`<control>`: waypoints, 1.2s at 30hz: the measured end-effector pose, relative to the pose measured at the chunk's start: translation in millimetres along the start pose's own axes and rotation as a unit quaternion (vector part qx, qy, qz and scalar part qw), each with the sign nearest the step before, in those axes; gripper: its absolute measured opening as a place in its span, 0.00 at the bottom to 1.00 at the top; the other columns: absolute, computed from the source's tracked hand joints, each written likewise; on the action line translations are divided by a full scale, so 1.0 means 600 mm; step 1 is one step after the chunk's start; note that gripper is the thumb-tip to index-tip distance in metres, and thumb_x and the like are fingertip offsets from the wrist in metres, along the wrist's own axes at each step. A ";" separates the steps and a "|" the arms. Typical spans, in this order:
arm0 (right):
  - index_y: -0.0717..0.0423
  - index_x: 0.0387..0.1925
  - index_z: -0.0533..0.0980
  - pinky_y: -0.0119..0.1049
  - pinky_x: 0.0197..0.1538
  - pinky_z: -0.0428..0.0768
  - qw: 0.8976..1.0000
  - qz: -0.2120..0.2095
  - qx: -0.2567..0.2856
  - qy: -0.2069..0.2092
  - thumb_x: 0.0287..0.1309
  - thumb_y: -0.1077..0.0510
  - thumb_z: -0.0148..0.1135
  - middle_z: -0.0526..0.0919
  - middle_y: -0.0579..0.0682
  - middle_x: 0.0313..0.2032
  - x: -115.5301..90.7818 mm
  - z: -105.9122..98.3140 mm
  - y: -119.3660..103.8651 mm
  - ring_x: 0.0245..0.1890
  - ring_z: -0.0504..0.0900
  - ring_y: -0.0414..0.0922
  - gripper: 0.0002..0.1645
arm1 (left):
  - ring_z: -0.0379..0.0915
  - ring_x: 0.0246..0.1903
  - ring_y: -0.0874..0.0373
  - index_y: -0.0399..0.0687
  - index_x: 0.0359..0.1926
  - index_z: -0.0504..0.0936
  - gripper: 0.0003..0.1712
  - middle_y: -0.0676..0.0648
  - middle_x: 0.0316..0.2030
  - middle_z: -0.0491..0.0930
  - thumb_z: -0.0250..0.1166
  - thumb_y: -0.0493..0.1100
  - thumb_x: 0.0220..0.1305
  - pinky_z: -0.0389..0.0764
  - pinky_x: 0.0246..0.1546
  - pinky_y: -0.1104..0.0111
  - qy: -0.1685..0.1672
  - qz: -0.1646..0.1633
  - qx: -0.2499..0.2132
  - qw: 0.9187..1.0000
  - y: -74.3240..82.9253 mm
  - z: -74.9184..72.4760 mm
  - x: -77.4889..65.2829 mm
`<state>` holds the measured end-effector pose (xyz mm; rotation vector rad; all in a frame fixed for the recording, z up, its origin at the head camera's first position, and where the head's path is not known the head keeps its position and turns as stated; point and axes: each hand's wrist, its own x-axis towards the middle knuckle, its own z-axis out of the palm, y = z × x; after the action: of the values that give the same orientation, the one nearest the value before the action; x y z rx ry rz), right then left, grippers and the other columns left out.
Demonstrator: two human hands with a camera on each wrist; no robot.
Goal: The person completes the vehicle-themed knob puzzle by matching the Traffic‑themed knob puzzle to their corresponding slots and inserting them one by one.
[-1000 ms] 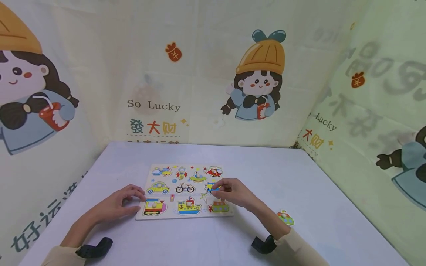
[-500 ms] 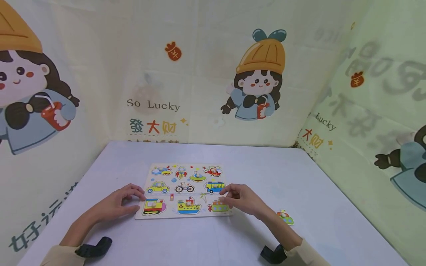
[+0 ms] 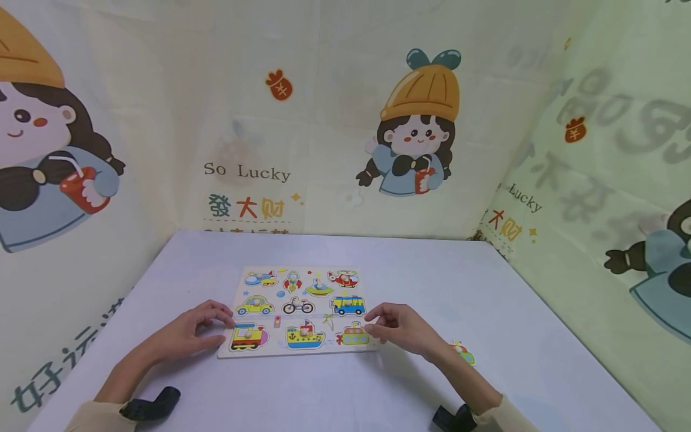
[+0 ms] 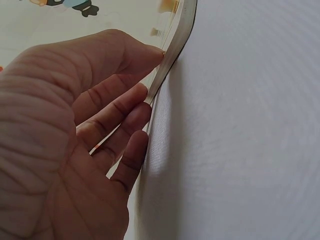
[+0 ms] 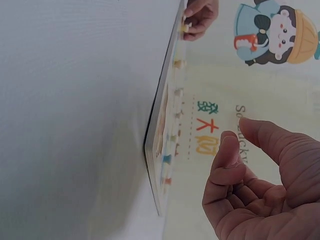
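A wooden knob puzzle board [image 3: 275,354] with several vehicle pictures lies flat on the table. My left hand [image 3: 189,329] rests at its left side; in the left wrist view the thumb and fingertips [image 4: 150,54] touch the board's edge without curling round it. At the board's right edge is my right hand [image 3: 405,327], holding nothing, its thumb and index finger apart. The blue and yellow bus [image 3: 348,305] and the green submarine picture [image 3: 353,335] are nearest to it. A loose submarine piece [image 3: 463,353] lies on the table to the right, partly hidden by the right forearm.
The white table [image 3: 302,396] reaches back to a patterned cloth backdrop [image 3: 335,204], with cloth walls at both sides. Small knobs [image 5: 167,159] stick up from the board in the right wrist view. Black wrist mounts [image 3: 151,405] sit at both cuffs.
My right hand has drawn back from the bus toward the right and slightly down, leaving the bus fully visible. The left hand stays at the board's left edge.
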<state>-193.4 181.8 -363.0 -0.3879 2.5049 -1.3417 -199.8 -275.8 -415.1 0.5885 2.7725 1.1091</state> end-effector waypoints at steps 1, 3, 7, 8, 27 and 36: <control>0.55 0.46 0.81 0.37 0.36 0.79 1.000 -0.002 0.001 0.000 0.62 0.49 0.71 0.83 0.55 0.30 -0.002 -0.003 0.002 0.31 0.82 0.50 0.17 | 0.72 0.60 0.43 0.59 0.45 0.85 0.13 0.49 0.55 0.77 0.75 0.46 0.59 0.77 0.57 0.67 0.000 0.001 0.001 1.000 0.000 0.000 0.000; 0.56 0.47 0.81 0.38 0.37 0.80 1.000 -0.003 0.003 -0.001 0.63 0.49 0.71 0.83 0.56 0.30 -0.006 -0.010 0.006 0.31 0.82 0.50 0.18 | 0.72 0.60 0.43 0.59 0.45 0.85 0.13 0.49 0.55 0.77 0.75 0.47 0.60 0.77 0.58 0.66 0.002 0.002 0.000 1.000 0.000 0.001 0.000; 0.56 0.47 0.81 0.37 0.37 0.79 1.000 -0.001 -0.006 0.001 0.63 0.49 0.71 0.83 0.57 0.30 -0.014 -0.026 0.014 0.31 0.81 0.50 0.17 | 0.72 0.61 0.43 0.60 0.45 0.85 0.12 0.49 0.55 0.77 0.75 0.47 0.60 0.77 0.58 0.64 0.004 0.005 0.001 1.000 0.000 0.001 0.000; 0.56 0.47 0.81 0.37 0.37 0.79 1.000 0.001 -0.009 0.000 0.63 0.49 0.71 0.83 0.57 0.30 -0.015 -0.030 0.017 0.31 0.81 0.50 0.18 | 0.72 0.61 0.43 0.60 0.44 0.85 0.12 0.49 0.55 0.77 0.75 0.47 0.60 0.78 0.58 0.62 0.005 0.005 0.000 1.000 0.000 0.001 0.000; 0.60 0.48 0.80 0.31 0.29 0.75 0.999 0.008 -0.026 -0.020 0.62 0.54 0.71 0.80 0.49 0.29 -0.049 -0.090 0.068 0.30 0.79 0.44 0.18 | 0.72 0.59 0.43 0.60 0.45 0.85 0.12 0.49 0.54 0.77 0.75 0.46 0.59 0.79 0.57 0.63 0.008 0.013 0.006 1.000 -0.001 0.000 -0.002; 0.62 0.47 0.80 0.28 0.25 0.72 0.999 0.005 -0.020 -0.049 0.60 0.54 0.74 0.78 0.47 0.30 -0.063 -0.110 0.094 0.26 0.74 0.36 0.20 | 0.72 0.59 0.43 0.60 0.45 0.85 0.13 0.49 0.55 0.77 0.75 0.47 0.60 0.78 0.55 0.67 0.005 0.021 0.007 1.000 -0.006 -0.002 0.003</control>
<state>-188.0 275.8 -370.9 -0.4382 2.4535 -1.2399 -202.9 -278.0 -416.6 0.6466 2.7914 1.1051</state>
